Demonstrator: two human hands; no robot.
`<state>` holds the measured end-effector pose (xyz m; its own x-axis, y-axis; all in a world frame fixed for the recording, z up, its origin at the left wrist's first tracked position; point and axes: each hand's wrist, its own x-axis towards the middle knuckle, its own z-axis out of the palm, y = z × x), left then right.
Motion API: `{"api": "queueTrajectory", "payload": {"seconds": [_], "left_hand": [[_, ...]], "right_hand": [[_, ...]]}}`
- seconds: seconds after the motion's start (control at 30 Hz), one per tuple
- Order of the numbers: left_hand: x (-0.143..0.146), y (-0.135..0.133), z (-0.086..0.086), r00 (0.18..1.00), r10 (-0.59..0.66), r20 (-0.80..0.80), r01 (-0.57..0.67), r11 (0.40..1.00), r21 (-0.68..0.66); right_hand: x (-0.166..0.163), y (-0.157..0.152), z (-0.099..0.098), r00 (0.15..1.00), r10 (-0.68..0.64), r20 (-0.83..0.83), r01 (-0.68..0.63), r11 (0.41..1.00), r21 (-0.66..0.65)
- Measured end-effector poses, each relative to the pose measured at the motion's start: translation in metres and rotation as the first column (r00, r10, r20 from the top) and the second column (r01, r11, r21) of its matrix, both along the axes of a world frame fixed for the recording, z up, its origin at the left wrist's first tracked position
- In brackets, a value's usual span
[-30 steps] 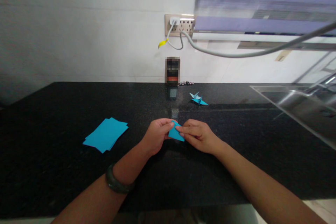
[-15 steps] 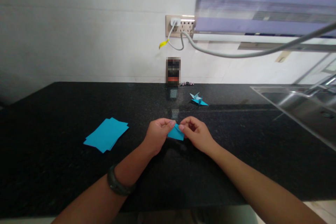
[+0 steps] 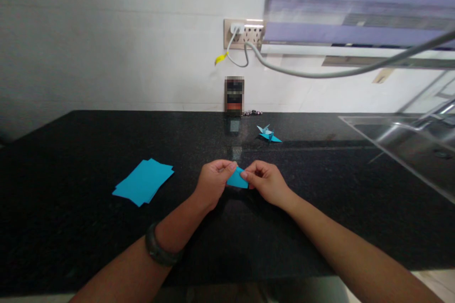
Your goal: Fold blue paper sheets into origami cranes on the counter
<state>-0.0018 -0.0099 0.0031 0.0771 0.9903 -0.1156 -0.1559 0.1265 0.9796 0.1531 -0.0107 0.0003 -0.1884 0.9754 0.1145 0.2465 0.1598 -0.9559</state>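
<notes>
A small folded piece of blue paper [image 3: 237, 179] is held above the dark countertop, between my two hands. My left hand [image 3: 214, 181] pinches its left side, thumb on top. On the right, my right hand [image 3: 265, 179] has thumb and fingertips closed on the paper's upper right edge. The fingers behind the paper are partly hidden. To the left lies a loose stack of blue paper sheets [image 3: 144, 182], fanned slightly out of line. Behind my right hand, folded blue paper cranes [image 3: 270, 137] rest close together, one paler than the other.
The black countertop [image 3: 88, 241] runs back to a white wall. A phone-like object [image 3: 234, 96], blurred out, leans there beside a beaded strand [image 3: 253, 113]. A steel sink [image 3: 419, 151] is at the right. A grey cable [image 3: 313, 75] hangs from the wall socket [image 3: 254, 35].
My right thumb and fingers have shifted slightly down and left along the paper's edge. My left hand keeps its pinch almost unmoved.
</notes>
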Motion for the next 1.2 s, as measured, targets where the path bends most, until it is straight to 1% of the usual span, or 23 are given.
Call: {"api": "queueTrajectory", "payload": {"seconds": [0.13, 0.3, 0.47, 0.57, 0.67, 0.83, 0.93, 1.0, 1.07, 1.13, 1.2], "left_hand": [[0.0013, -0.0007, 0.0016, 1.000, 0.015, 0.014, -0.015, 1.000, -0.011], [0.0018, -0.0004, 0.0028, 0.998, -0.030, 0.050, 0.032, 0.999, -0.036], [0.0011, 0.0004, 0.0003, 0.999, -0.044, 0.001, 0.043, 0.999, 0.023], [0.0009, 0.0002, -0.0004, 0.999, -0.029, -0.019, 0.029, 0.999, 0.030], [0.0006, -0.0006, 0.0006, 1.000, -0.022, -0.012, 0.022, 1.000, 0.001], [0.0007, -0.0011, 0.0059, 0.991, -0.073, 0.112, 0.087, 0.988, -0.124], [0.0010, 0.0001, 0.0078, 0.990, -0.060, 0.125, 0.082, 0.981, -0.175], [0.0008, 0.0011, 0.0069, 0.993, -0.060, 0.102, 0.076, 0.985, -0.157], [0.0003, 0.0019, 0.0047, 0.995, -0.063, 0.072, 0.070, 0.992, -0.109], [0.0000, 0.0023, 0.0025, 0.997, -0.053, 0.051, 0.056, 0.996, -0.075], [0.0001, 0.0021, 0.0013, 0.998, -0.043, 0.045, 0.047, 0.996, -0.078]], "right_hand": [[0.0004, -0.0007, 0.0018, 1.000, 0.011, -0.003, -0.011, 1.000, -0.014], [0.0017, -0.0008, -0.0018, 0.999, 0.003, 0.045, -0.006, 0.998, 0.069], [0.0024, -0.0015, -0.0039, 0.995, 0.033, 0.099, -0.043, 0.994, 0.105], [0.0019, -0.0028, -0.0015, 0.991, 0.051, 0.125, -0.066, 0.991, 0.114], [0.0011, -0.0041, 0.0017, 0.991, 0.076, 0.110, -0.087, 0.991, 0.098], [0.0025, -0.0023, 0.0016, 0.993, 0.119, 0.025, -0.120, 0.992, 0.043], [0.0047, 0.0000, -0.0001, 0.992, 0.127, -0.002, -0.127, 0.992, -0.006], [0.0055, 0.0010, -0.0009, 0.992, 0.126, -0.007, -0.126, 0.992, -0.027], [0.0052, 0.0011, -0.0015, 0.992, 0.124, -0.003, -0.124, 0.992, -0.037], [0.0042, 0.0006, -0.0021, 0.993, 0.119, 0.015, -0.119, 0.992, -0.033], [0.0032, -0.0001, -0.0023, 0.993, 0.112, 0.045, -0.112, 0.994, -0.014]]}}
